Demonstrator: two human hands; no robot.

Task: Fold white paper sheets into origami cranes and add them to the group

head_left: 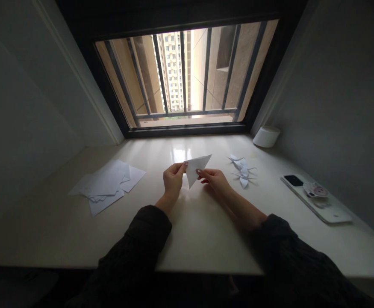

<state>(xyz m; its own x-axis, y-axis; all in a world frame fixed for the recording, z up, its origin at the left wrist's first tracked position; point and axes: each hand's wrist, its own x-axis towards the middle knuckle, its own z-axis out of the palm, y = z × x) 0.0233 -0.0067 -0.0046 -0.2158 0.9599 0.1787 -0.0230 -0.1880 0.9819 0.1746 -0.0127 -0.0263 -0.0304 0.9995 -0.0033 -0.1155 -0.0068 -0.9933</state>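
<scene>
Above a glossy pale counter point(195, 241) before a barred window point(183, 77), the left hand point(172, 179) and right hand point(218, 180) pinch folded paper point(194, 166).

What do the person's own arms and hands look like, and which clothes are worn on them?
Loose, dark, nearly black sleeves end partway along the forearms. The left hand and right hand are bare, without gloves; no watch shows.
</scene>
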